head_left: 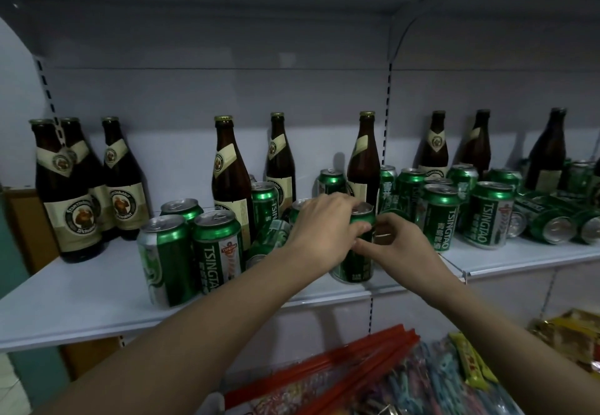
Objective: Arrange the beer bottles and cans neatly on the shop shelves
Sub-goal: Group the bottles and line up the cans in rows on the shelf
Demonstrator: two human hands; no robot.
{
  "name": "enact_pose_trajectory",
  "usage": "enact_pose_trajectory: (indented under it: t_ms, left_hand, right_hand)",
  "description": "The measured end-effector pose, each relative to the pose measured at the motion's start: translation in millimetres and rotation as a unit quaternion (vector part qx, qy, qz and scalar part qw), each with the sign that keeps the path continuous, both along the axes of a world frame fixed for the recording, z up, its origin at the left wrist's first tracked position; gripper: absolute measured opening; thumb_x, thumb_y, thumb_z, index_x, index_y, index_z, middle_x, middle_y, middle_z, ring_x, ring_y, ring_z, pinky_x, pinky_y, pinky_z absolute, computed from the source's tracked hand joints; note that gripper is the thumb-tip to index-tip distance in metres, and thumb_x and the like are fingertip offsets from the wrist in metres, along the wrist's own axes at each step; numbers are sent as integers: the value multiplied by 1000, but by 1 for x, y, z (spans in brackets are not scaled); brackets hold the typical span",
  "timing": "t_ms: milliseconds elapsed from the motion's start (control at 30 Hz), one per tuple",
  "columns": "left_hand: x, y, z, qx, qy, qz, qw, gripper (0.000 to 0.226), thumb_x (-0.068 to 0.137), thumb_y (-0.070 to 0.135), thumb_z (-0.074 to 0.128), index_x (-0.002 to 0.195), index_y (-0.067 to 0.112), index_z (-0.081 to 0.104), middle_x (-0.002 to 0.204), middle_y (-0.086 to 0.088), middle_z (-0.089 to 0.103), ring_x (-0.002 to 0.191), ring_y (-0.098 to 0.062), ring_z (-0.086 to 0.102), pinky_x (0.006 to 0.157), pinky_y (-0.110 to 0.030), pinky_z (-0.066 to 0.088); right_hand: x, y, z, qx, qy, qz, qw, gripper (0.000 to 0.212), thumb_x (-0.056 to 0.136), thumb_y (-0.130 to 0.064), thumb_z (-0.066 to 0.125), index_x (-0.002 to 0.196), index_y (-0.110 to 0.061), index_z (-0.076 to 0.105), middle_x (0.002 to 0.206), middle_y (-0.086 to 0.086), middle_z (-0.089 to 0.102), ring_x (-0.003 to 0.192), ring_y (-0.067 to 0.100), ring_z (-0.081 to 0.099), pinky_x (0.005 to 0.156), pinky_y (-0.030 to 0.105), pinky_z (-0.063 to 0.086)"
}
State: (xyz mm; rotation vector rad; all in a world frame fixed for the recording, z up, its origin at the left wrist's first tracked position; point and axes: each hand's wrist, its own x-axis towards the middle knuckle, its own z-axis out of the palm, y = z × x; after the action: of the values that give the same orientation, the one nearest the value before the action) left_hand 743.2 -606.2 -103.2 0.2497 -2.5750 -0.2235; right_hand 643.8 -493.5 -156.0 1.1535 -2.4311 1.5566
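Green can (356, 260) gripped by left hand (324, 223), right hand (394, 240).

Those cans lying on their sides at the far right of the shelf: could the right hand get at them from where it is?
Probably yes. The toppled cans lie at the shelf's open front edge, but the right hand is busy on a can.

Two forearms bare to frame edge; no sleeves visible. Left hand (321, 229), right hand (401, 245) ungloved.

White shelf (81, 291) spans my frame's middle: brown bottles (69, 187) along the back, green cans (194, 252) standing in front, several toppled cans (552, 223) at right.
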Motion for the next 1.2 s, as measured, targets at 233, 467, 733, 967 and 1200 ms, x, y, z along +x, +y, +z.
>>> enact_pose_trajectory:
  t_ms: [233, 467, 733, 967, 1200]
  left_hand:
    - [9, -5, -2, 6, 20, -15, 1000, 45, 94, 37, 61, 135, 19, 54, 135, 2, 55, 124, -18, 47, 102, -35, 39]
    - [49, -34, 8, -16, 70, 10, 997, 47, 96, 44, 54, 139, 26, 48, 140, 9, 49, 128, -9, 41, 105, -30, 33]
    - [90, -89, 30, 98, 240, 86, 962, 34, 92, 28, 65, 125, 22, 59, 123, 6, 60, 108, -5, 53, 92, -23, 45]
    - [77, -137, 52, 262, 230, 111, 931, 60, 89, 33, 70, 140, 22, 41, 131, 0, 48, 115, -20, 53, 78, -25, 42]
    - [66, -158, 57, 319, 154, 64, 933, 56, 91, 26, 68, 141, 17, 45, 108, -6, 65, 99, -24, 66, 88, -40, 55]
  right_hand:
    - [1, 1, 4, 26, -8, 17, 999, 42, 79, -44, 77, 112, -24, 58, 103, -9, 65, 94, 6, 64, 74, 24, 51]
    - [16, 11, 30, -49, 40, -11, 998, 71, 80, -56, 65, 138, -21, 44, 112, -12, 58, 102, 5, 59, 89, 32, 53]
    - [62, -23, 83, -151, 81, 57, 984, 28, 94, -29, 62, 121, -22, 57, 101, -8, 65, 94, 8, 65, 81, 25, 57]
    - [78, -117, 97, -17, 29, 135, 990, 48, 91, -31, 67, 133, -18, 47, 112, 1, 60, 97, 16, 62, 88, 38, 56]
    - [74, -170, 83, 33, -1, 168, 985, 62, 90, -28, 70, 140, -14, 36, 112, -1, 57, 106, 20, 62, 83, 34, 54]
